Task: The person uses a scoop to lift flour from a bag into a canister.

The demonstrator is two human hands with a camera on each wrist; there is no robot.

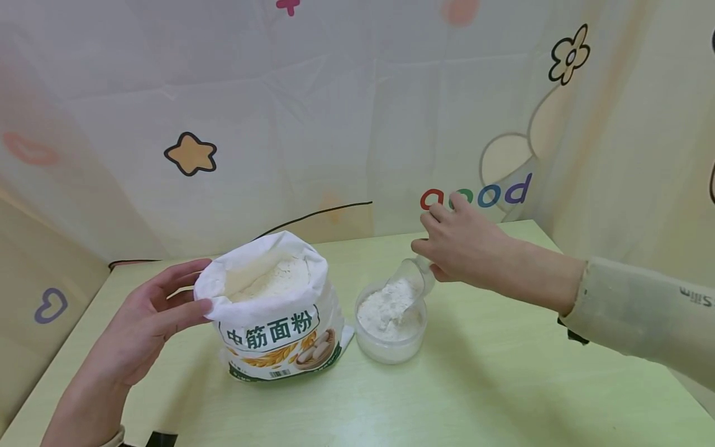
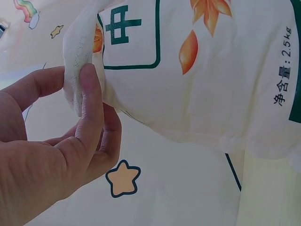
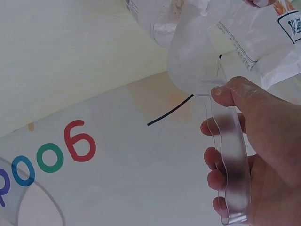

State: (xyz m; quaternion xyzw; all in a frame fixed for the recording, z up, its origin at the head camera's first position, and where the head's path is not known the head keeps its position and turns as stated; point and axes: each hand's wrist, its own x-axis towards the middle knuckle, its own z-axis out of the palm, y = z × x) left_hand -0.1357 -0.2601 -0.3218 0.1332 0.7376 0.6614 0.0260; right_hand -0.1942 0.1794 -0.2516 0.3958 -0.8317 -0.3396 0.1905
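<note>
A white flour bag (image 1: 279, 335) stands with its top rolled open, and flour shows inside. My left hand (image 1: 151, 316) pinches the folded rim at its left side; in the left wrist view the thumb and fingers (image 2: 89, 113) lie on either side of the white fold. To the right of the bag is a round clear tub (image 1: 391, 351) holding a heap of white flour (image 1: 388, 305). My right hand (image 1: 466, 242) grips a clear plastic scoop (image 3: 230, 160) by its handle, fingers curled round it. The scoop's bowl (image 1: 412, 273) tilts down into the tub, against the flour.
Bag and tub stand on a pale green table (image 1: 491, 372). Behind it hangs a printed cloth (image 1: 313, 124) with a star and coloured letters, close to the table's back edge. More cloth hangs at both sides.
</note>
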